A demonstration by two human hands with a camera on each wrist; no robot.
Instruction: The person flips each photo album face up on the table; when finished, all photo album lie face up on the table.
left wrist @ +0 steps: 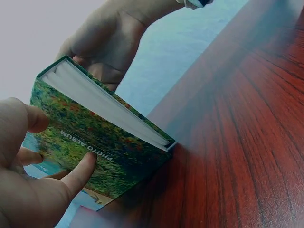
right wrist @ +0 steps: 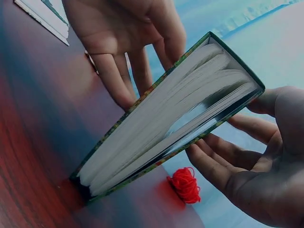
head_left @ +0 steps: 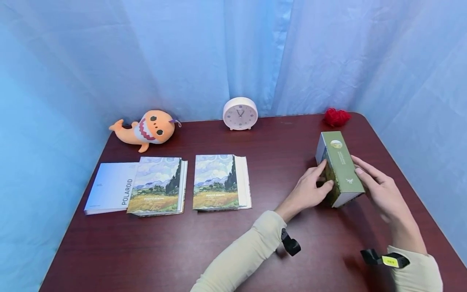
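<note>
A thick photo album (head_left: 344, 168) with a green spine stands spine up on the table at the right. My left hand (head_left: 310, 188) rests its thumb and fingers against the painted front cover, where "PHOTO ALBUM" shows in the left wrist view. On the opposite cover lie the extended fingers of my right hand (right wrist: 259, 166), its thumb at the spine's edge. White page edges face the right wrist camera between the two covers. Further left are a matching photo album (head_left: 215, 182), another such album (head_left: 157, 186) and a blue-white Polaroid album (head_left: 109, 186), partly covered by its neighbour.
An orange shark plush (head_left: 146, 129) lies at the back left. Near the back edge stands a round white clock (head_left: 240, 114). A red ball of yarn (head_left: 336, 117) sits in the back right corner. Blue curtains (head_left: 175, 61) hang behind the dark red table (head_left: 153, 251).
</note>
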